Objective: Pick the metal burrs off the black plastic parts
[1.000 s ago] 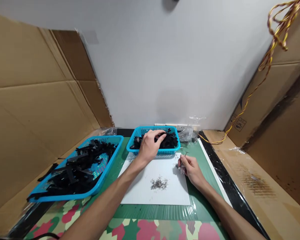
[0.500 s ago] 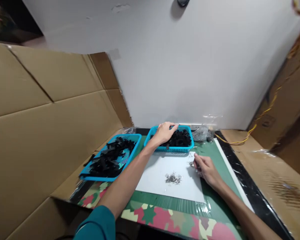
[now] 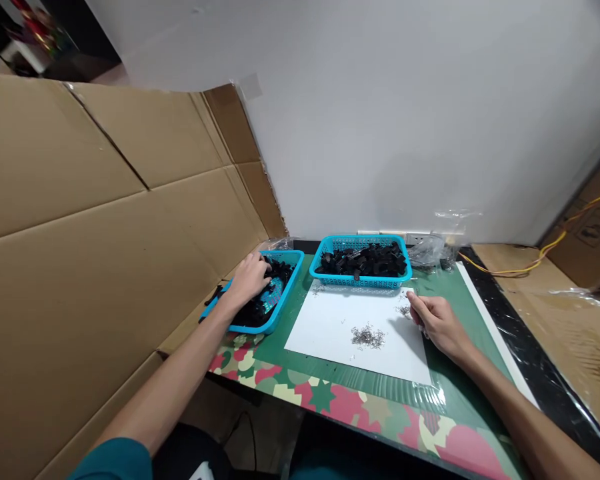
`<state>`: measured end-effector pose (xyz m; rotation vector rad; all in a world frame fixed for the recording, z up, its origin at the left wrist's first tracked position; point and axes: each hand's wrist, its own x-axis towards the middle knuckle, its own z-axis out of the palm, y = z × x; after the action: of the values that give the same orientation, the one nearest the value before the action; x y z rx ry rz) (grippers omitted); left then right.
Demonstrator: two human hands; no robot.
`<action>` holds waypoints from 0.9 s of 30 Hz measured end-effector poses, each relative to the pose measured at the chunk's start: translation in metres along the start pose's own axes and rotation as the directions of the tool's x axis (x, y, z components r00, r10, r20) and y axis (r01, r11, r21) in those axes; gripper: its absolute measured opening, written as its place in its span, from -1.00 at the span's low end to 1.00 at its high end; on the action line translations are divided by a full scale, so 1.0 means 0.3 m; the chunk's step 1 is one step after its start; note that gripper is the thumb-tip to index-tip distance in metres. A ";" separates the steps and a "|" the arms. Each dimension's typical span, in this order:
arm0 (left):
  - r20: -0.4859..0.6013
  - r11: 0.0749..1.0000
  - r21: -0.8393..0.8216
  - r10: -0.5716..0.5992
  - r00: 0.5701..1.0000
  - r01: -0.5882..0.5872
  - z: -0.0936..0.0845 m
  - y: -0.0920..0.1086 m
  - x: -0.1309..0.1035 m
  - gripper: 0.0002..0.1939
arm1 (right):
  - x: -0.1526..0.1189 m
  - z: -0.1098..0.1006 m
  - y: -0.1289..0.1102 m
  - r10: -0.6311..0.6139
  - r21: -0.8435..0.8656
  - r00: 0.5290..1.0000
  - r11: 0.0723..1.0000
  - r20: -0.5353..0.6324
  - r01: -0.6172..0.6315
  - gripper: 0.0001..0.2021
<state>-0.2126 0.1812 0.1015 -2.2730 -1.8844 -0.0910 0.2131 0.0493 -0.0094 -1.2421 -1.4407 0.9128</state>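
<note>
Over the left blue basket (image 3: 293, 283), my left hand (image 3: 250, 277) reaches down among black parts (image 3: 280, 268), its fingers bent and their tips partly hidden. Whether it grips one of them I cannot make out. My right hand (image 3: 437, 323) is closed at the right edge of the white sheet (image 3: 317, 327), thumb against the fingers, and what it holds is too small to name. Beside its fingers lies a little cluster of thin metal pieces (image 3: 404, 311). A larger pile of small metal pieces (image 3: 367, 337) rests on the sheet.
Behind the sheet stands a second blue basket (image 3: 360, 281) full of black parts. Clear plastic bags (image 3: 427, 253) lie to its right, near a wall socket (image 3: 417, 238). Cardboard (image 3: 190, 227) rises on the left. A yellow cable (image 3: 545, 257) runs at the right.
My left hand has moved from the back basket to the left basket. My right hand stays closed by the sheet's right edge. The view has shifted, showing more of the left side.
</note>
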 end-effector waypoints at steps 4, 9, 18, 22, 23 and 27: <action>0.014 0.999 0.049 0.023 1.000 -0.024 0.036 0.013 0.025 -0.89 | 0.002 -0.014 -0.007 -0.012 -0.101 0.999 0.995 0.040 0.016 -0.28; 0.021 0.998 0.036 0.041 0.999 -0.041 0.072 0.050 0.051 -0.88 | -0.008 -0.008 -0.027 0.001 -0.225 0.985 0.974 0.171 0.038 -0.26; 0.010 0.994 -0.107 -0.004 1.000 0.005 0.025 0.029 0.057 -0.89 | -0.010 -0.005 -0.017 -0.041 -0.505 0.968 0.847 0.249 0.166 -0.59; -0.052 0.976 -0.214 -0.061 0.997 0.049 -0.026 0.009 0.042 -0.69 | -0.022 0.006 -0.044 0.053 -0.591 0.938 0.788 0.341 0.170 -0.80; -0.086 0.965 -0.254 -0.088 0.992 0.063 -0.040 0.007 0.036 -0.60 | -0.023 0.009 -0.050 0.063 -0.595 0.933 0.785 0.355 0.173 -0.83; -0.202 0.913 -0.405 -0.146 0.968 0.053 -0.096 0.026 0.009 -0.52 | -0.020 0.012 -0.060 0.072 -0.585 0.927 0.793 0.368 0.171 -0.86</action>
<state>-0.2024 0.1771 0.1294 -2.2734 -1.9991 -0.7857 0.2052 0.0403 0.0057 -1.5343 -2.1874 0.6818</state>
